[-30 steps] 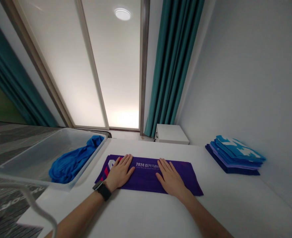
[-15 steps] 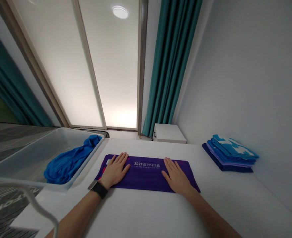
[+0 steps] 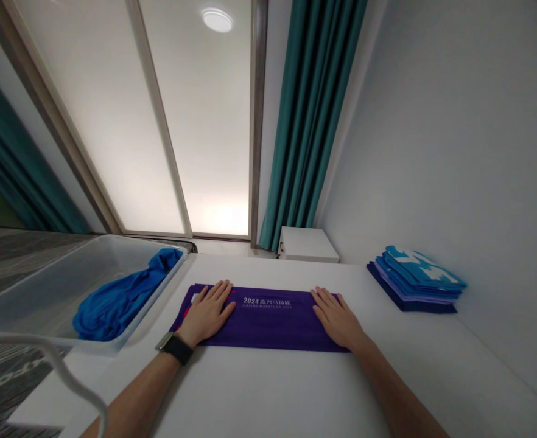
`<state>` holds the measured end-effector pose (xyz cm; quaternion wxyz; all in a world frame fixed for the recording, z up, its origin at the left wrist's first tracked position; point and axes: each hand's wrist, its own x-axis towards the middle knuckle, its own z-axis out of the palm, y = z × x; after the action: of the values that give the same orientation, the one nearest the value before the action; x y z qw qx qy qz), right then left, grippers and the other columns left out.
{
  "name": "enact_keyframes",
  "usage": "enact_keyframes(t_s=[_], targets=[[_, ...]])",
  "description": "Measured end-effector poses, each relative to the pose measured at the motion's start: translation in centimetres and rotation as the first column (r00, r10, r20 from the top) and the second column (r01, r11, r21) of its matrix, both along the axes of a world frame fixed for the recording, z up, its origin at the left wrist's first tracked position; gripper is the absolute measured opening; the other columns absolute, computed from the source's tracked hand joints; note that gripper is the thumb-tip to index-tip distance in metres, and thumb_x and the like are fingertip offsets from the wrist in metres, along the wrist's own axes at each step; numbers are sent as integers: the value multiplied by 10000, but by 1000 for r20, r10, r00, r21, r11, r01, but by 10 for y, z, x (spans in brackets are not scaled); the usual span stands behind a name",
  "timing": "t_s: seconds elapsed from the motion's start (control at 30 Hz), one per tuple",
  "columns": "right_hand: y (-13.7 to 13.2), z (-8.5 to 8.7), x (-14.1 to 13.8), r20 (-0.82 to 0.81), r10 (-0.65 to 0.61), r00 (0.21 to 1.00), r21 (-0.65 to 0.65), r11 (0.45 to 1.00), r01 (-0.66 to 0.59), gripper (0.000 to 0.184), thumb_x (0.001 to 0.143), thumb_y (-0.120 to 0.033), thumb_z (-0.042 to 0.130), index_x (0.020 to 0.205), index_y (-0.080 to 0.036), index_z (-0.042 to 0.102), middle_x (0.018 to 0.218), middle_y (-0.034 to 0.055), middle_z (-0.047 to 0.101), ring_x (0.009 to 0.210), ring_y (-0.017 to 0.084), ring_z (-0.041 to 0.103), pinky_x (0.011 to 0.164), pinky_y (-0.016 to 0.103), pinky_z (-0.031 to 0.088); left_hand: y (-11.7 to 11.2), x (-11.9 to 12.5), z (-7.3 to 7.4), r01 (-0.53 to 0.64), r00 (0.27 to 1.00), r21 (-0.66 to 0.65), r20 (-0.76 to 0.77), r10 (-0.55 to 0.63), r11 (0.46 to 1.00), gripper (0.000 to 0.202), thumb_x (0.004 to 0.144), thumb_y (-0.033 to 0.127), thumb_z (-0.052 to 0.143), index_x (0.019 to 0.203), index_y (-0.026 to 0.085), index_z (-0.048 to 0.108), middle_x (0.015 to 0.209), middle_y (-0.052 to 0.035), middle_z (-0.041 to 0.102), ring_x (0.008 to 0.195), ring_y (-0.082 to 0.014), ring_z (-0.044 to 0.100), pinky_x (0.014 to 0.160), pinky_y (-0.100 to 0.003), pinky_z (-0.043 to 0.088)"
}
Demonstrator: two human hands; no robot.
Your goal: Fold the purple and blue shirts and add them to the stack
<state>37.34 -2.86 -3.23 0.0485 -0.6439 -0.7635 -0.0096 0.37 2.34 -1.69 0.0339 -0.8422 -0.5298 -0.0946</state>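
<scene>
A purple folded cloth (image 3: 268, 325), printed with white lettering and "2024", lies flat on the white table (image 3: 268, 389). Spread over its left end is my left hand (image 3: 208, 315), palm down, with a dark-banded watch on the wrist. My right hand (image 3: 335, 316) rests flat on the cloth's right end, fingers stretched out. Neither hand grips anything. Under my left hand, part of a pink and white print shows at the cloth's edge. Whether the cloth is a shirt or a towel is not clear.
On the right, a stack of folded blue and purple cloths (image 3: 414, 280) sits near the wall. A translucent plastic tub (image 3: 35, 283) at left holds a crumpled blue cloth (image 3: 122, 301). A white cabinet (image 3: 308, 244) stands beyond the table, and a pale cable (image 3: 67, 374) curves at lower left.
My right hand has slid rightward over the purple cloth toward its right end. My left hand stays on the left end. The view has shifted slightly.
</scene>
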Motion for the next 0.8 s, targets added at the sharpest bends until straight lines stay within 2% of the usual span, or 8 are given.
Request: enact_keyframes(t_s=[0.2,0.3,0.37,0.47,0.57,0.67,0.8], targets=[[11,-5,22,-114,-61,992,-59,997,55,567,993,-409,145,1483,-202,343,1543,62,323,1435,176,250,1167,475,186,2,-2,3,-16,1000,-38,-21,15,999,542,986,443,317,1449,177,412,1509,-76,389,1410,-228,334,1149,-469,248],[13,-3,28,-167,-83,982,-63,995,73,589,993,-407,118,1478,-170,352,1536,85,332,1430,182,262,1171,474,175,3,-7,4,-39,999,6,-8,39,999,533,982,433,325,1436,174,430,1492,-97,418,1403,-242,346,1158,-486,222],[10,1,26,-146,-84,986,-8,996,84,587,991,-406,132,1477,-162,356,1530,98,342,1429,198,268,1175,491,145,0,-6,6,-46,999,59,9,46,997,535,979,434,330,1436,172,427,1488,-109,424,1404,-251,344,1165,-490,200],[1,10,8,-71,-61,996,108,992,69,580,991,-401,173,1470,-137,367,1531,108,339,1437,216,246,1183,496,98,-12,7,12,9,999,135,34,-13,991,551,985,456,312,1445,169,412,1496,-108,415,1407,-253,337,1170,-484,201],[-9,16,-25,-35,5,999,137,991,0,586,994,-414,202,1464,-107,372,1546,109,309,1449,221,208,1189,468,104,-29,31,14,144,988,161,36,-152,976,559,995,468,301,1466,178,377,1520,-88,379,1413,-233,326,1170,-450,232],[-12,16,-53,-42,71,997,103,993,-66,610,997,-451,197,1480,-107,340,1557,99,283,1452,216,198,1191,441,121,-39,50,12,235,971,139,20,-240,962,560,999,466,303,1474,175,362,1537,-79,348,1420,-221,311,1173,-433,238],[-11,12,-64,-88,86,992,11,996,-85,645,991,-501,194,1498,-116,300,1554,95,289,1443,214,229,1185,431,163,-36,54,5,220,975,76,1,-221,973,572,999,477,295,1457,149,395,1522,-106,366,1412,-234,328,1164,-455,253]])
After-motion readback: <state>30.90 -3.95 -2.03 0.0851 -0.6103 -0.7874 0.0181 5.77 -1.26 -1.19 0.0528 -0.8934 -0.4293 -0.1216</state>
